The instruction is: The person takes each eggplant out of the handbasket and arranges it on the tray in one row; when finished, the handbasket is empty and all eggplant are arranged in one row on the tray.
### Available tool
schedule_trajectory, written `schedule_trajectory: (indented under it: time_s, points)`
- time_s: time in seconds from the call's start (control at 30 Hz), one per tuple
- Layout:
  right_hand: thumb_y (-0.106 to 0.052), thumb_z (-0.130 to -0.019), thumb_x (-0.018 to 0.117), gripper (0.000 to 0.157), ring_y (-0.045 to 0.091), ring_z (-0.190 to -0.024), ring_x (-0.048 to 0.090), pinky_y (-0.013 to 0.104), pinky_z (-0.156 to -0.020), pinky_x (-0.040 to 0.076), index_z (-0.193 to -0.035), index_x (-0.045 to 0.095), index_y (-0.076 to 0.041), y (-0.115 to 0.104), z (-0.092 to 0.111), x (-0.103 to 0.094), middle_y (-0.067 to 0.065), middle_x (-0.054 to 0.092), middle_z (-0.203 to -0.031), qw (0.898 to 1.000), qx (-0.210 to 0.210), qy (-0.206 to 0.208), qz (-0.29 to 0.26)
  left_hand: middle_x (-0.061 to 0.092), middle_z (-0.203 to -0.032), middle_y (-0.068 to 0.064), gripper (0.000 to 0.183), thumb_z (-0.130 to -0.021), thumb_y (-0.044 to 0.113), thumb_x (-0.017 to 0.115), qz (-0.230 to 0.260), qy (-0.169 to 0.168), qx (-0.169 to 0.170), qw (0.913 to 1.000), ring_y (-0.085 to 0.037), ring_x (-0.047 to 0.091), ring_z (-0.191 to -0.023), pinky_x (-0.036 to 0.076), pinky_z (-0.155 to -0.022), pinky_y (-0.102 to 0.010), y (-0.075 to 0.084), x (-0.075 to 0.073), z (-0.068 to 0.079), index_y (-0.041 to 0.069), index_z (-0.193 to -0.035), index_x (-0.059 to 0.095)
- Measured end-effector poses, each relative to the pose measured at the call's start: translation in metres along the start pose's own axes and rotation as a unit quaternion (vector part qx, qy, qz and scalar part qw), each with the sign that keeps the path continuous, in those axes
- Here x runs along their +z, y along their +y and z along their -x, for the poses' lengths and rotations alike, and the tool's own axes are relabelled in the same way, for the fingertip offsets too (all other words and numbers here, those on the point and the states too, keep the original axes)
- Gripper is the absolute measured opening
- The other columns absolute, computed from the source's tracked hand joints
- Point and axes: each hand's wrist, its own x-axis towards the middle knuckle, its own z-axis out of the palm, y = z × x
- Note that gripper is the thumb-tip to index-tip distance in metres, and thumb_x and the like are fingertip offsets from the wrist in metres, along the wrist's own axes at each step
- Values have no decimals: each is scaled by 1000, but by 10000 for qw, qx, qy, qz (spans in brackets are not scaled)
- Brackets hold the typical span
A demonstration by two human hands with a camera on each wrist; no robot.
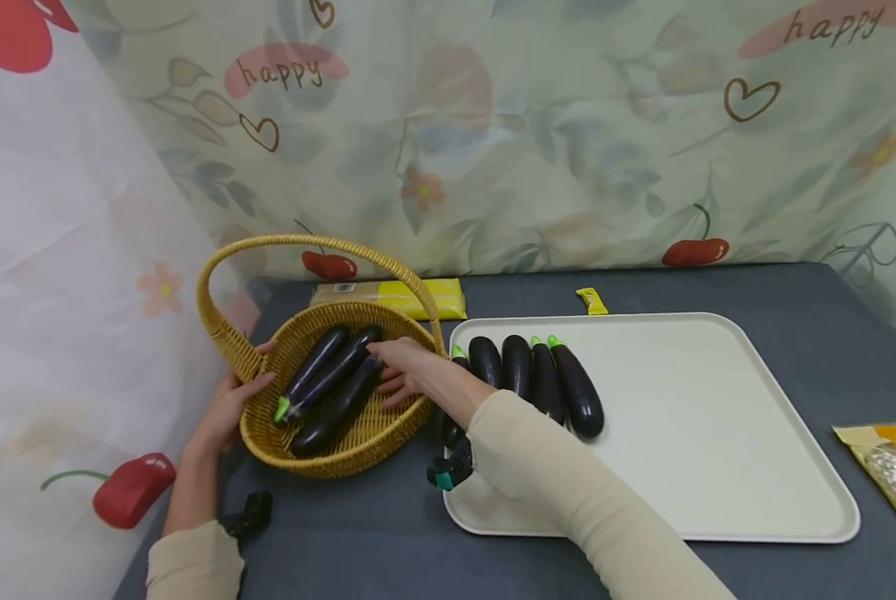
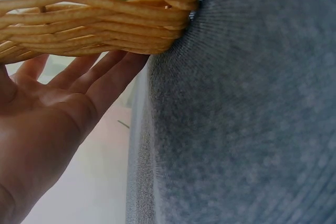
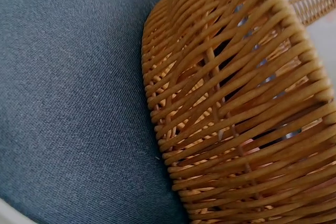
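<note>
Covering much of the lower head view, a grey-blue cloth (image 1: pixel 357 550) carries a white tray (image 1: pixel 703 433) right of centre and a wicker basket (image 1: pixel 387 442) left of centre. One packet (image 1: pixel 890 467) lies at the right edge, and a yellow packet (image 1: pixel 442 297) behind the basket. At the basket's left side, the left hand (image 1: pixel 226 408) grips the rim, fingers against the outside. The right hand (image 1: pixel 406 367) dips into the basket, released, its fingers loosely spread beside three eggplants (image 1: pixel 337 410) lying inside. Five more eggplants (image 1: pixel 578 392) line the tray's left part, partly behind the sleeve (image 1: pixel 568 483). A small yellow sachet (image 1: pixel 593 301) sits just above the tray's upper edge.
</note>
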Motion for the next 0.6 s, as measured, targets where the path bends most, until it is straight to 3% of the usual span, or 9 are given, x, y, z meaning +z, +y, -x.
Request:
schedule_trajectory:
  time_s: [0.23,0.6]
  points:
    - [-29,-100,52,50,41,-116,50,54,-85,47,-141,42,-3,5,-8,3,26,50,-126,9982,-101,-449,-377,33,-139,-8,50,-100,12,50,-34,10,60,10000,-5,51,-111,45,-84,-20,-1,0,-1,6,-147,32]
    - [-19,-96,59,37,36,-106,58,51,-85,48,-127,53,-1,8,-10,5,21,61,-112,9981,-439,-395,-166,32,-139,-10,51,-100,13,50,-56,25,3,10000,-4,50,-111,45,-85,-19,0,0,0,6,-147,31]
